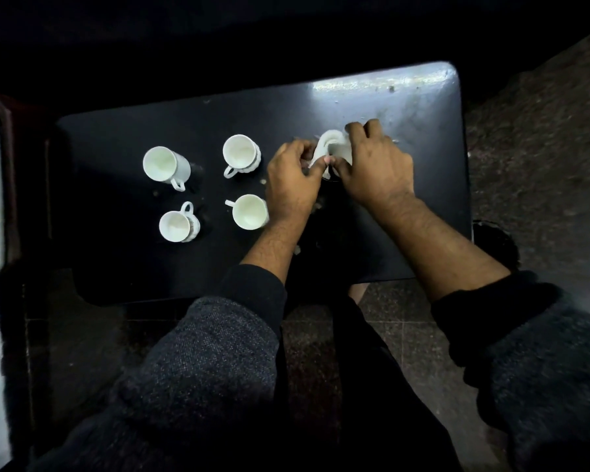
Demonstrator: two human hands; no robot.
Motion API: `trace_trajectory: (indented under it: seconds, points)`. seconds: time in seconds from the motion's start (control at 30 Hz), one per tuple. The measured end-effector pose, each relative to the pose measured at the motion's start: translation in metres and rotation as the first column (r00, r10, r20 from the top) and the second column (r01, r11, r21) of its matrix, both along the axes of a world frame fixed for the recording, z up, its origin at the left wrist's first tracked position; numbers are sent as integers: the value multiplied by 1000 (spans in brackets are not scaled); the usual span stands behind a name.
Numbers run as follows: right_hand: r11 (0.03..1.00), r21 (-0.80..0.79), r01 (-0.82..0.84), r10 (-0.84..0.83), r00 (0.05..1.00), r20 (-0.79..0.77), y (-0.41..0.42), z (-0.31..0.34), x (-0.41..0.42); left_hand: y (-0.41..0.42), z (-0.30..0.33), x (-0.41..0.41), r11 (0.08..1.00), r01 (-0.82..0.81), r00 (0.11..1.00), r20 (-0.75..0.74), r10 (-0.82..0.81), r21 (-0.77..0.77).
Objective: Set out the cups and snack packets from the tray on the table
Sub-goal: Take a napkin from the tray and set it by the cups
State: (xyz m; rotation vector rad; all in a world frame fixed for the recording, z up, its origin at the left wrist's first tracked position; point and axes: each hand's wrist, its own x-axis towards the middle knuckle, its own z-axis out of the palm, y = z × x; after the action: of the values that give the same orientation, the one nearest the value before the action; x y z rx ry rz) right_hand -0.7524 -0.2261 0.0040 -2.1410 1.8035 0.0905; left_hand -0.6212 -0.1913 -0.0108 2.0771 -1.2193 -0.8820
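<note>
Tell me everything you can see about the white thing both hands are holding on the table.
The white object looks like glossy ceramic, matching the four cups nearby, with a curved rim or handle loop showing at its upper left. It seems tilted rather than upright, though the hands hide most of it, so its exact shape is unclear. It sits right of centre on the dark table. The left hand pinches its near-left edge and the right hand covers its right side from above.
</note>
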Motion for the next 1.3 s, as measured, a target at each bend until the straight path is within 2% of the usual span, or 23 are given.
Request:
trace_trajectory:
  seconds: [0.2, 0.43, 0.63, 0.8, 0.9, 1.03, 1.3]
  points:
    - [996, -83, -17, 27, 993, 114, 5, 59, 25, 15, 68, 24, 993, -90, 996, 6, 91, -71]
    - [974, -85, -211, 226, 944, 240, 50, 138, 109, 80, 165, 88, 956, -231, 971, 24, 239, -181]
    - [870, -132, -475, 493, 826, 274, 99, 203, 215, 149, 210, 187, 877, -437, 892, 29, 451, -199]
    - [795, -208, -570, 607, 754, 250, 115, 240, 316, 181, 247, 286, 822, -531, 842, -18, 539, -207]
    - [763, -254, -595, 646, 720, 254, 132, 258, 389, 203, 262, 354, 794, -571, 817, -53, 574, -210]
    - [750, -233, -619, 661, 691, 292, 165, 268, 468, 241, 268, 427, 779, -603, 796, -67, 601, -174]
    - [705, -152, -693, 708, 672, 217, 182, 249, 541, 273, 254, 499, 734, -670, 742, -152, 654, -114]
